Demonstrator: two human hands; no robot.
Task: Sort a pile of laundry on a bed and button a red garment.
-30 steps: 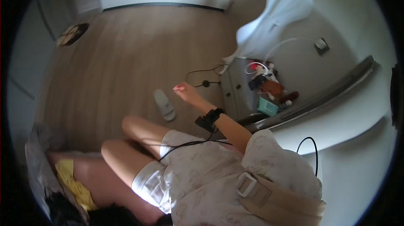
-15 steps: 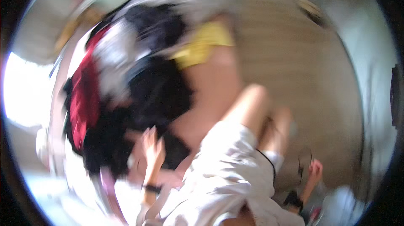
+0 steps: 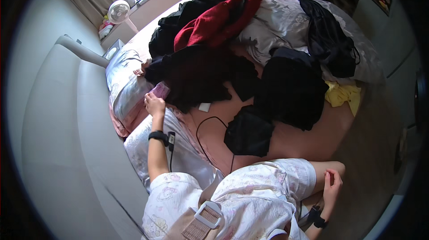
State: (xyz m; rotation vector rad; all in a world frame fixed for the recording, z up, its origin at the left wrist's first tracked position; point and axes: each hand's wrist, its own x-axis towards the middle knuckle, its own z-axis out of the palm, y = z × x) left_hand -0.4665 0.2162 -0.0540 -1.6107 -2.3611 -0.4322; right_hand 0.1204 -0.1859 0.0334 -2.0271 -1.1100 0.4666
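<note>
My left hand [image 3: 154, 104] reaches out over the pillows to the edge of a heap of black clothes [image 3: 192, 79] on the bed. Its fingers are closed on a small flat pink object [image 3: 161, 90] that lies against the black cloth. A black band sits on that wrist. My right hand [image 3: 331, 185] rests low at the right on my bare knee, fingers loosely apart, holding nothing. It also wears a black wrist strap.
The pink-sheeted bed [image 3: 290, 144] carries a big clothes pile: a red garment [image 3: 214, 21], grey fabric [image 3: 277, 25], black pieces, a yellow one [image 3: 342, 93]. A small white square [image 3: 204, 107] and a black cable [image 3: 210, 121] lie near the pillows [image 3: 125, 83]. A white fan [image 3: 119, 11] stands by the window.
The view has swung from the floor and bedside clutter round to the bed. My left hand has stretched out to the pink object; my right hand has come down to my knee.
</note>
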